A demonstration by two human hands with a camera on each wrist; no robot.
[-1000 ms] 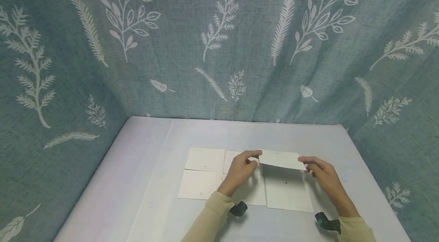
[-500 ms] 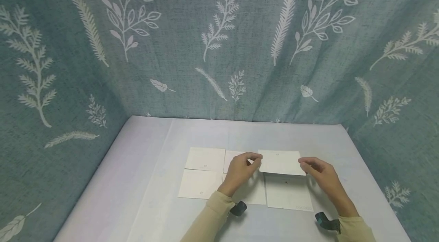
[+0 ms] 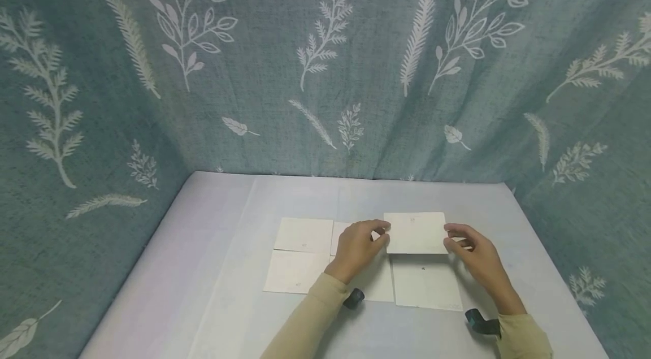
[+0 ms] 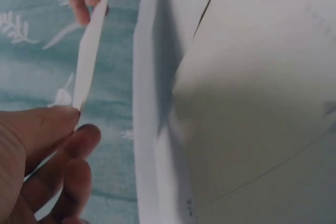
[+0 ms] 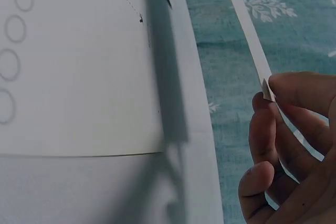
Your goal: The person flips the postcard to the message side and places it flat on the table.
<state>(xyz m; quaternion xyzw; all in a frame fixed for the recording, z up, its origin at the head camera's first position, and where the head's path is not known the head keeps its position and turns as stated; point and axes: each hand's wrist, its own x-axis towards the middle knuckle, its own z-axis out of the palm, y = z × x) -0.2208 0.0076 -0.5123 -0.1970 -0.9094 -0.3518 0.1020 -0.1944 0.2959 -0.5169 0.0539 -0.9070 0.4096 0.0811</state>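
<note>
A plain white card [image 3: 417, 233] is held up above the table by both hands. My left hand [image 3: 356, 249] pinches its left edge between thumb and fingers; my right hand [image 3: 475, 260] pinches the right edge. Both wrist views show the raised card nearly edge-on, as a thin strip [image 4: 90, 51]. Below it lies another white card [image 3: 428, 290] with a small dark mark near its top; in the right wrist view this lying card [image 5: 89, 87] carries a row of faint circles and a dotted line.
More white cards lie flat to the left, among them an upper-left card [image 3: 304, 234] and a lower-left card [image 3: 296, 272]. Others are partly covered by my left hand and arm. The pale table [image 3: 224, 223] is bordered by a teal leaf-patterned curtain [image 3: 264, 65].
The held card has tipped so more of its face shows to the head view, and it has risen slightly. Both hands keep their pinch on its sides.
</note>
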